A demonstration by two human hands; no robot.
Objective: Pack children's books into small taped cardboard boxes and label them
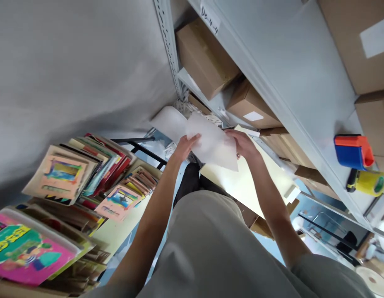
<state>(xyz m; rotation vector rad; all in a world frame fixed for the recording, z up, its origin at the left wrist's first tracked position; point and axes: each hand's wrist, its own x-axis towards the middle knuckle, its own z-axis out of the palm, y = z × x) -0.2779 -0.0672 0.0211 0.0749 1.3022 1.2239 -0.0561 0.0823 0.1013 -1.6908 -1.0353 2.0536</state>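
Between my two hands a white, slightly see-through sheet (212, 142) is stretched out in front of my body. My left hand (187, 145) grips its left side, with the thumb on top. At its upper right edge my right hand (240, 142) pinches it, the fingers partly hidden. Behind the sheet, a pale roll of similar material (171, 123) lies by the wall. Below and to the right extends a cream-coloured board or tabletop (260, 176), partly covered by the sheet and my right arm.
Stacks of books and booklets (105, 165) stand on the left, a pink booklet (33, 252) nearest. Grey shelving (257, 62) on the right holds cardboard boxes (207, 58). A red-and-blue tape dispenser (350, 153) and a yellow tape dispenser (366, 182) are at the shelf's edge.
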